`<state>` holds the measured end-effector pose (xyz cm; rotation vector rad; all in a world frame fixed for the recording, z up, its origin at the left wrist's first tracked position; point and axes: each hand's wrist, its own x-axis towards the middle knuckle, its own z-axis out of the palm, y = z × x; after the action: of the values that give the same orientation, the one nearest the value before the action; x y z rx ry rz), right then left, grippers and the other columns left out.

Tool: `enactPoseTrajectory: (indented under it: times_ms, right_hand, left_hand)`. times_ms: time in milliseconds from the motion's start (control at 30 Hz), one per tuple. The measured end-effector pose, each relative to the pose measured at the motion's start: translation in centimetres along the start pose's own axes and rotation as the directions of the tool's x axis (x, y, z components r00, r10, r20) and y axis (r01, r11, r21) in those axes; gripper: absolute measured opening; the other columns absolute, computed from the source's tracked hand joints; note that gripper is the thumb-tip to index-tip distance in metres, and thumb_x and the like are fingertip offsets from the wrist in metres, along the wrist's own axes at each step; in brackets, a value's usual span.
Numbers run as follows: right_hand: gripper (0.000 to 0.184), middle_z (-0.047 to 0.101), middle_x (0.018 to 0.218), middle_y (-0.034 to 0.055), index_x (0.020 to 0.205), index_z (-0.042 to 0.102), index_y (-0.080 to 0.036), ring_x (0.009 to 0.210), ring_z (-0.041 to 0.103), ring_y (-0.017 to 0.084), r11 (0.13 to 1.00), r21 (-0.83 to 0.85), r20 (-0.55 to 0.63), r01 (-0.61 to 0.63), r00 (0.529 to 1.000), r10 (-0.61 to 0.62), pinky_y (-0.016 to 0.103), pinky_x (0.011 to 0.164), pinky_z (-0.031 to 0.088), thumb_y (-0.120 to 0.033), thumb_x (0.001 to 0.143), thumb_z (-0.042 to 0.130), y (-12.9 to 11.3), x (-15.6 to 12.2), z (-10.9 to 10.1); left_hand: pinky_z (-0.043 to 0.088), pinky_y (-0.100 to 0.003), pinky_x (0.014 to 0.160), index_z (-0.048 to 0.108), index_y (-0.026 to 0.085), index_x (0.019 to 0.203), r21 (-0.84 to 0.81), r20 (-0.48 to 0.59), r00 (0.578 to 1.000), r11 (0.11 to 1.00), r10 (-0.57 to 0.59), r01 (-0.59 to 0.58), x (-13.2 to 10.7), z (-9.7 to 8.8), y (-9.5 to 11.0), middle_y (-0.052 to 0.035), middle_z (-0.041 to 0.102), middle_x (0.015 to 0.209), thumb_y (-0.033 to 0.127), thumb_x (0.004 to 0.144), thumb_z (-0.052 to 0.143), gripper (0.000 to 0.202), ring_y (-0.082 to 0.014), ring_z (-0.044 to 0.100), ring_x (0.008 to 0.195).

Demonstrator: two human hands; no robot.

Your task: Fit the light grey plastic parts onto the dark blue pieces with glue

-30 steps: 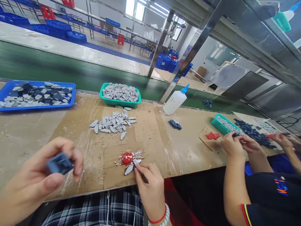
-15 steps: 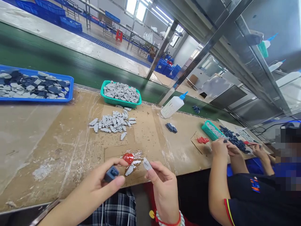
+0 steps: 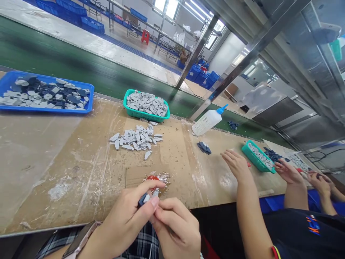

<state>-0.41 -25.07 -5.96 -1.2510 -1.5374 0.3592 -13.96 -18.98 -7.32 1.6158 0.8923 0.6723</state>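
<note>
My left hand (image 3: 126,216) grips a dark navy plastic piece (image 3: 141,200) between thumb and fingers. A small light grey plastic piece (image 3: 146,198) shows against it. My right hand (image 3: 178,226) meets the left thumb there, its fingers pinched at the grey piece and partly hidden. Just beyond the fingers, a loose grey piece (image 3: 156,192) appears to lie at the wet, glossy patch on a cardboard sheet (image 3: 136,174). A red round blob or lid (image 3: 152,177) sits there, mostly covered by my left hand. Farther off lies a pile of grey pieces (image 3: 136,138).
A green basket (image 3: 147,116) of grey pieces and a blue tray (image 3: 54,109) of mixed pieces stand at the back. A white bottle (image 3: 207,122) with blue nozzle leans right of them, near several navy pieces (image 3: 204,148). A co-worker's arm (image 3: 246,201) reaches in at right.
My hands have come together, bringing the grey piece from the right hand to the navy piece in the left. The co-worker's nearer hand has moved left and opened out. The view has shifted slightly.
</note>
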Motion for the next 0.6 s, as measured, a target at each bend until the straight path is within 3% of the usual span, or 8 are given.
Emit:
enactPoseTrajectory:
  times_ms: [100, 200, 300, 400, 467, 533, 567, 600]
  right_hand:
    - [0.022, 0.067, 0.080, 0.0069, 0.095, 0.071, -0.023, 0.066, 0.064, 0.015, 0.983, -0.148, 0.130, 0.112, 0.987, -0.093, 0.023, 0.055, 0.054, -0.006, 0.088, 0.059, 0.2, -0.3, -0.2]
    - [0.017, 0.070, 0.085, 0.0069, 0.104, 0.068, -0.026, 0.072, 0.066, 0.018, 0.976, -0.167, 0.159, 0.142, 0.980, -0.116, 0.026, 0.060, 0.056, -0.018, 0.090, 0.063, 0.3, -0.6, 0.1]
    - [0.012, 0.070, 0.076, 0.0056, 0.101, 0.068, -0.024, 0.066, 0.065, 0.016, 0.960, -0.196, 0.096, 0.198, 0.979, -0.182, 0.026, 0.055, 0.053, -0.022, 0.093, 0.060, 0.0, -1.0, 1.0]
    - [0.019, 0.071, 0.075, 0.0047, 0.094, 0.069, -0.022, 0.063, 0.064, 0.015, 0.923, -0.224, 0.255, 0.312, 0.933, -0.253, 0.025, 0.053, 0.051, -0.020, 0.097, 0.050, -0.8, -0.5, 1.1]
    - [0.024, 0.073, 0.084, 0.0038, 0.093, 0.070, -0.022, 0.070, 0.067, 0.013, 0.944, -0.077, 0.418, 0.321, 0.870, -0.262, 0.023, 0.061, 0.053, -0.027, 0.099, 0.047, -1.0, 1.0, 0.4]
    - [0.030, 0.073, 0.086, 0.0033, 0.088, 0.071, -0.020, 0.075, 0.067, 0.011, 0.974, -0.022, 0.516, 0.223, 0.838, -0.180, 0.021, 0.070, 0.053, -0.034, 0.099, 0.047, -0.4, 3.7, -0.4]
    - [0.034, 0.073, 0.082, 0.0032, 0.082, 0.070, -0.018, 0.074, 0.066, 0.011, 0.982, -0.101, 0.547, 0.162, 0.833, -0.081, 0.022, 0.071, 0.052, -0.036, 0.099, 0.047, 0.2, 5.4, -0.6]
    - [0.038, 0.071, 0.074, 0.0031, 0.076, 0.070, -0.017, 0.069, 0.064, 0.012, 0.952, -0.288, 0.533, 0.104, 0.843, 0.069, 0.023, 0.067, 0.049, -0.037, 0.099, 0.047, 1.0, 7.2, -0.6]
  left_hand:
    - [0.045, -0.028, 0.084, 0.062, 0.026, 0.117, -0.132, -0.042, 0.996, 0.988, -0.081, 0.075, -0.1, 0.7, -0.5, -0.0008, 0.067, 0.093, 0.035, 0.090, 0.040, 0.035, -0.0193, 0.060, 0.090]
    - [0.041, -0.026, 0.060, 0.065, 0.021, 0.112, -0.356, 0.005, 0.979, 0.914, -0.206, 0.194, -0.3, 1.1, -1.3, 0.0004, 0.054, 0.064, 0.034, 0.082, 0.043, 0.040, -0.0165, 0.050, 0.061]
    - [0.035, -0.025, 0.050, 0.066, 0.020, 0.114, -0.442, 0.053, 0.948, 0.844, -0.313, 0.303, -0.8, 1.2, -2.0, -0.0010, 0.056, 0.060, 0.039, 0.079, 0.047, 0.044, -0.0168, 0.046, 0.055]
    - [0.033, -0.024, 0.048, 0.070, 0.020, 0.111, -0.470, 0.051, 0.916, 0.799, -0.399, 0.375, -1.7, 0.6, -2.6, -0.0031, 0.060, 0.064, 0.040, 0.076, 0.051, 0.044, -0.0170, 0.047, 0.056]
    - [0.031, -0.022, 0.045, 0.071, 0.020, 0.109, -0.531, 0.067, 0.902, 0.750, -0.428, 0.395, -3.0, -0.6, -3.0, -0.0033, 0.061, 0.063, 0.043, 0.073, 0.056, 0.045, -0.0158, 0.046, 0.055]
    - [0.027, -0.020, 0.042, 0.070, 0.020, 0.110, -0.610, 0.059, 0.907, 0.704, -0.418, 0.364, -4.8, -3.0, -3.7, -0.0005, 0.054, 0.054, 0.049, 0.071, 0.060, 0.050, -0.0121, 0.039, 0.048]
    - [0.025, -0.020, 0.040, 0.069, 0.021, 0.112, -0.630, 0.008, 0.910, 0.705, -0.414, 0.326, -5.8, -4.6, -4.1, 0.0017, 0.047, 0.049, 0.052, 0.072, 0.060, 0.052, -0.0100, 0.033, 0.044]
    - [0.023, -0.019, 0.039, 0.068, 0.023, 0.114, -0.617, -0.065, 0.910, 0.734, -0.409, 0.286, -6.8, -6.3, -4.6, 0.0035, 0.042, 0.046, 0.054, 0.074, 0.057, 0.052, -0.0086, 0.028, 0.041]
